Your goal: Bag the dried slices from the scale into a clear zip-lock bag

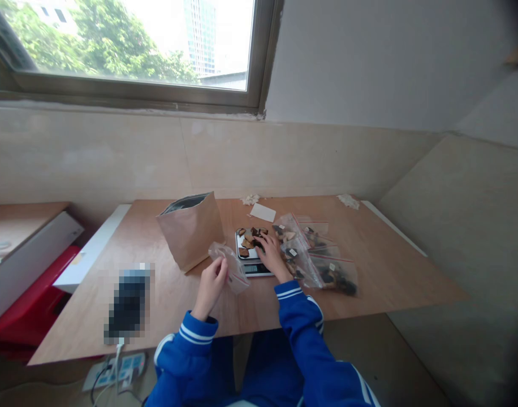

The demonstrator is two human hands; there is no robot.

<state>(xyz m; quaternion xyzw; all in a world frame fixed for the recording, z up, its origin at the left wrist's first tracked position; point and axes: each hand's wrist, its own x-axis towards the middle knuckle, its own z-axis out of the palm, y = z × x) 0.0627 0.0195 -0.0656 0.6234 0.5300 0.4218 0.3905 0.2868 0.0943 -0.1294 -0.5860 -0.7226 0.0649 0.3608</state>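
Note:
My left hand (212, 282) is closed, pinching the edge of a clear zip bag (236, 274) that looks empty and hangs just left of the scale. A small digital kitchen scale (263, 270) has a display at its near side. On its plate lie several dried brown slices (247, 243) with dark edges. My right hand (271, 254) reaches over the plate from the right, fingers stretched out and touching the darker slices. Its fingertips are partly hidden among them. Right of the scale, several filled zip bags (333, 277) with small white labels overlap, holding similar dried pieces.
A brown paper pouch (195, 234) stands open at the top, left of the scale. Behind the scale lies a white card (263, 212). A blurred-out dark object (129, 302) with a cable lies front left. A power strip (115, 370) sits below the table edge.

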